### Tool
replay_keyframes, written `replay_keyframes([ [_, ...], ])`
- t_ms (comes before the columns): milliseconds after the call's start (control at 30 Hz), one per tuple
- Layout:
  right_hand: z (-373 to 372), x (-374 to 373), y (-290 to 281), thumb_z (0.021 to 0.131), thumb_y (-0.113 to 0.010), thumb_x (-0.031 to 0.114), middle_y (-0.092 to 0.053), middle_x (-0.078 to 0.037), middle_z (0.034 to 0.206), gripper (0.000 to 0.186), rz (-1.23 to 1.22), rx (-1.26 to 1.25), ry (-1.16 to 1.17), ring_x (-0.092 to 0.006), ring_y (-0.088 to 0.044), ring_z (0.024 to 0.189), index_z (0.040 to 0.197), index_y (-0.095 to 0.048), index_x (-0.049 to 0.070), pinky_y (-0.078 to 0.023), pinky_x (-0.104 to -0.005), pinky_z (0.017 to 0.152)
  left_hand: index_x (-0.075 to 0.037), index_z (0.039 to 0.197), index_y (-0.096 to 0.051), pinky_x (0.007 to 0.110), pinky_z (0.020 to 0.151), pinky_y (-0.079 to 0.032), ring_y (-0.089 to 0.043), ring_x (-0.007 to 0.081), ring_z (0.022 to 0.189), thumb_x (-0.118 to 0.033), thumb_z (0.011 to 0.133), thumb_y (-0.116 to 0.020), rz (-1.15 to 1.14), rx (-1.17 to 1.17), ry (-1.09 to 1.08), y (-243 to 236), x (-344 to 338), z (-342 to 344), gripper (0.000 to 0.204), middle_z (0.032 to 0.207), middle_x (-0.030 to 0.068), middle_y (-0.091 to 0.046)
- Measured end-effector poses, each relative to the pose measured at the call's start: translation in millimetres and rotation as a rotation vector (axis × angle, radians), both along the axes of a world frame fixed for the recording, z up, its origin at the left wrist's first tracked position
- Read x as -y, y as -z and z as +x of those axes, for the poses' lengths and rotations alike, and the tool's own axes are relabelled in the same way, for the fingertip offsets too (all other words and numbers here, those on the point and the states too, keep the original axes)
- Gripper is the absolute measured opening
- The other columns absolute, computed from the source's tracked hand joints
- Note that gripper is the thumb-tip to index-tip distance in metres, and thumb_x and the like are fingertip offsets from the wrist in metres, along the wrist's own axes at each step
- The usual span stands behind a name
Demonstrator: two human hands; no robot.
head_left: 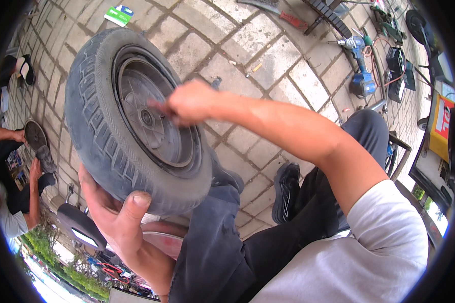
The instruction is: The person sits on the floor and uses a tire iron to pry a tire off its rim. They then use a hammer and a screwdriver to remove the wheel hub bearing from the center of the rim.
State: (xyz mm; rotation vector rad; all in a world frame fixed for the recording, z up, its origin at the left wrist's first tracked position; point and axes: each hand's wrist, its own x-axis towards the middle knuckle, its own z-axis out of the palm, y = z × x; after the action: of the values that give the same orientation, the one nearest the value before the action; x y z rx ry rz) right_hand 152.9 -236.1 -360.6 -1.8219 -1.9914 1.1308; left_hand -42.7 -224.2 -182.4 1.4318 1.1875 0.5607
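Note:
A wheel with a worn black tyre (pixel 98 118) stands tilted before me, its open side facing right. Its dusty grey metal rim surrounds a round hub (pixel 146 117). My left hand (pixel 121 214) grips the tyre's lower edge from beneath, thumb against the tread and fingers partly hidden behind it. Over the rim's right side, my right hand (pixel 189 102) is blurred by motion and curled closed. Something reddish shows at its front, near the hub; whether that is a fingertip or a held thing I cannot make out. The tyre's lower part rests close to my left knee.
A blue cordless power tool (pixel 361 68) lies on the brick paving at the right, near a black battery-like box (pixel 397 65). A green-and-white packet (pixel 119 16) lies beyond the tyre. At the left, another person holds a round metal part (pixel 35 135) and a grey cloth (pixel 46 159).

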Motion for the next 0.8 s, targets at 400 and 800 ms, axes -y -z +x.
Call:
replay_keyframes([
  [400,26,6,15,0.081,-0.066,0.021,-0.066,-0.010,0.076,0.014,0.511,-0.004,0.624,-0.0299,-0.065,0.065,0.089,-0.067,0.010,-0.055,-0.0415,0.062,0.008,0.142,-0.033,0.037,0.108,-0.032,-0.047,0.0260,0.124,-0.044,0.068,-0.082,0.015,-0.009,-0.008,1,-2,0,0.102,0.134,0.0169,-0.048],
  [800,-15,19,18,0.078,-0.066,0.019,-0.066,-0.008,0.084,0.014,0.381,-0.148,0.140,-0.0284,-0.065,0.072,0.091,-0.069,0.015,-0.054,-0.0393,0.060,0.008,0.141,-0.034,0.037,0.108,-0.031,-0.047,0.0260,0.125,-0.047,0.068,-0.081,0.039,-0.015,0.020,1,-9,8,0.103,0.134,0.0173,-0.048],
])
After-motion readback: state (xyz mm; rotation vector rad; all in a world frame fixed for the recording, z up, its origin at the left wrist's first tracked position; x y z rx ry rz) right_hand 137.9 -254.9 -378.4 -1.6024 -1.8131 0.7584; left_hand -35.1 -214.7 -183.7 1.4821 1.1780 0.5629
